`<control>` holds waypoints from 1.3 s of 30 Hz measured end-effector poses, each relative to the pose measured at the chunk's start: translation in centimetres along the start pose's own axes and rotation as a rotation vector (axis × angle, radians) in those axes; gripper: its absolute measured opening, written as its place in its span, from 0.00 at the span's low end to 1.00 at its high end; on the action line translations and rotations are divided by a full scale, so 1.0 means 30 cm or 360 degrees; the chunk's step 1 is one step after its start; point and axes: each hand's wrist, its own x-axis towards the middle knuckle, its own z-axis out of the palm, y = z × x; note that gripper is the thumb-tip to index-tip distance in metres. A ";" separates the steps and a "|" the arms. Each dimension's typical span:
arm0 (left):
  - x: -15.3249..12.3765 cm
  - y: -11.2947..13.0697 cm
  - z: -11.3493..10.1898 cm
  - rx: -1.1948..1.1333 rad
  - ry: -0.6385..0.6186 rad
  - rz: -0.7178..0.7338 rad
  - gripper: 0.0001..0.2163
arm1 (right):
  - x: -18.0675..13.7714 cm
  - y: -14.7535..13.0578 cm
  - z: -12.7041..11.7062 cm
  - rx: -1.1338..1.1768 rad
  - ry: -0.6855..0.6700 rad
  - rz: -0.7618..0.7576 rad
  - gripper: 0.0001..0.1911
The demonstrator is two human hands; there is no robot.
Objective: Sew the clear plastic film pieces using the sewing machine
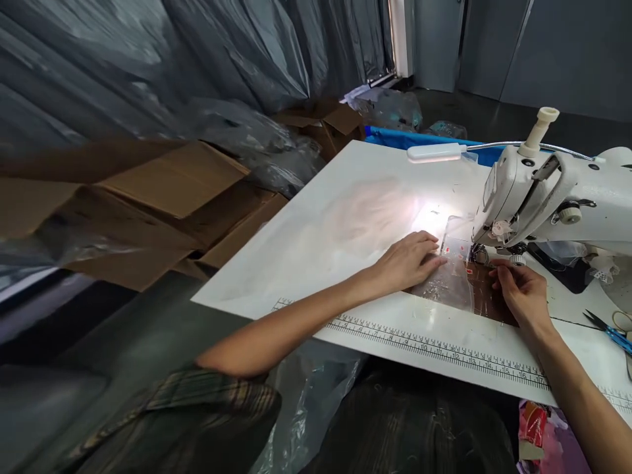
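Note:
My left hand (pixel 409 263) lies flat on the white table, its fingers stretched out towards a clear plastic piece (pixel 451 283) with small red marks. The fingertips reach the left edge of that plastic, which lies partly over a brown surface beside the needle. On the other side of the needle, my right hand (pixel 524 295) is closed, with thumb and forefinger pinched close to the presser foot. What sits between those fingertips is too small to make out. The white sewing machine (pixel 523 191) stands over the plastic's right side.
A small lamp (pixel 434 153) lights the sewing area. Blue-handled scissors (pixel 612 332) lie at the right. A printed ruler (pixel 424 345) runs along the table's front edge. Open cardboard boxes (pixel 178 181) and plastic bags (pixel 257 135) stand left of the table.

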 end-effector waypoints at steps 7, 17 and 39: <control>-0.033 -0.008 0.061 0.0013 0.0118 0.0044 0.12 | -0.004 0.005 -0.001 -0.0047 -0.0041 -0.0031 0.18; 0.010 0.053 -0.064 -0.0893 -0.0146 0.0023 0.07 | -0.021 -0.003 -0.020 -0.0262 -0.0286 -0.0302 0.21; 0.056 -0.156 -0.066 -0.0837 0.0981 -0.0542 0.07 | 0.094 -0.206 0.371 0.0545 -0.0578 0.0114 0.19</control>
